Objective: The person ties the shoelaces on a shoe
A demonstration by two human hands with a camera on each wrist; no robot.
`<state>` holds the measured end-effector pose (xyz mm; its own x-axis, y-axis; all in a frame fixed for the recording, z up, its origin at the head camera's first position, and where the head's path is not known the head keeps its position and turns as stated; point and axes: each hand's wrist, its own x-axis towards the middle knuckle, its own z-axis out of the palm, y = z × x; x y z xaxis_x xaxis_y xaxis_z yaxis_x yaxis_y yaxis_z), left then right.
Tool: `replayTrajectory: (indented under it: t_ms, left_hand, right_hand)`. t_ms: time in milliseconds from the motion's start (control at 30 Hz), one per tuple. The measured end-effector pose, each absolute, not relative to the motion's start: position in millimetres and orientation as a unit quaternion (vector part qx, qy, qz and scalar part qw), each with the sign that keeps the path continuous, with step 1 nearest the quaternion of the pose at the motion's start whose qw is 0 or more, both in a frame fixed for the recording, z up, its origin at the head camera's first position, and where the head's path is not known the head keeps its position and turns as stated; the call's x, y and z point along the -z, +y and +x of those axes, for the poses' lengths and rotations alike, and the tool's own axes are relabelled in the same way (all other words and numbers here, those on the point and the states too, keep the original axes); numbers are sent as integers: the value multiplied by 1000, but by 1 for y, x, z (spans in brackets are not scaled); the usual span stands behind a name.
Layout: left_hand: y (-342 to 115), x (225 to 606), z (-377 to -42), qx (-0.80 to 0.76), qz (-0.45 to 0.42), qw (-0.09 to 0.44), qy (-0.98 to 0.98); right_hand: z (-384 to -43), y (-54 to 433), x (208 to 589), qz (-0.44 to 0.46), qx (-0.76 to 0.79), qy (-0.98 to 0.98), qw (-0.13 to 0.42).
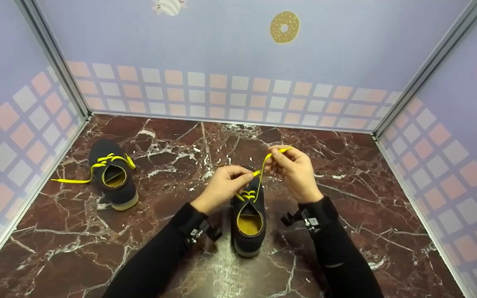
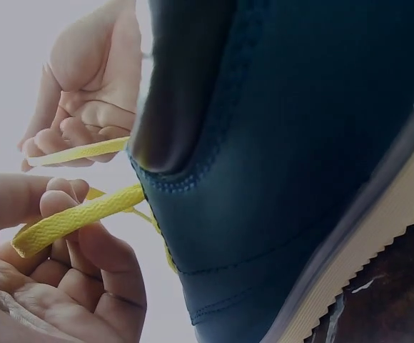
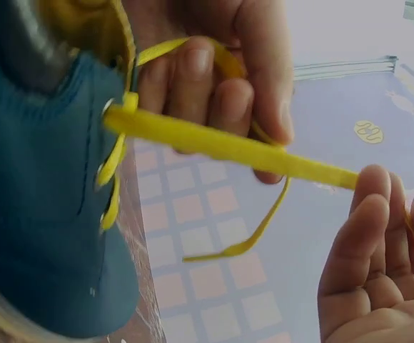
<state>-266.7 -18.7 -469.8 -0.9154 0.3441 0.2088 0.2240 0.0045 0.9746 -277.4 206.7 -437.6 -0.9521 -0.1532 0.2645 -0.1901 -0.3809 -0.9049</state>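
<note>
A dark sneaker [image 1: 249, 244] with a yellow lining stands between my hands, its toe pointing away. My left hand [image 1: 224, 184] pinches one of its yellow laces [image 1: 256, 173] between thumb and fingers, above the toe. To the right and slightly higher, my right hand [image 1: 294, 171] grips the other lace [image 1: 262, 176], which runs taut up from the eyelets. In the right wrist view this flat lace [image 3: 214, 146] stretches from the shoe to the right fingers. A loose lace end [image 3: 243, 248] hangs below the left hand there. The hands are apart.
A second dark sneaker [image 1: 124, 190] stands to the left, one yellow lace [image 1: 73, 181] trailing onto the table. The brown marbled tabletop [image 1: 172, 256] is bounded by lilac panels [image 1: 230, 41] with pink and white squares at the back and both sides.
</note>
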Motion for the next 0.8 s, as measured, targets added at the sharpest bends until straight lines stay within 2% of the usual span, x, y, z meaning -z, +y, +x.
replayTrajectory:
  t_ms: [400,800]
  left_hand:
    - [-18,470,-267,-682,195,51,703]
    - [-12,470,-266,-676,205,60,705]
  right_hand:
    - [-278,209,436,168,-845,-508,-5]
    - [-280,208,439,173,-834,-523,7]
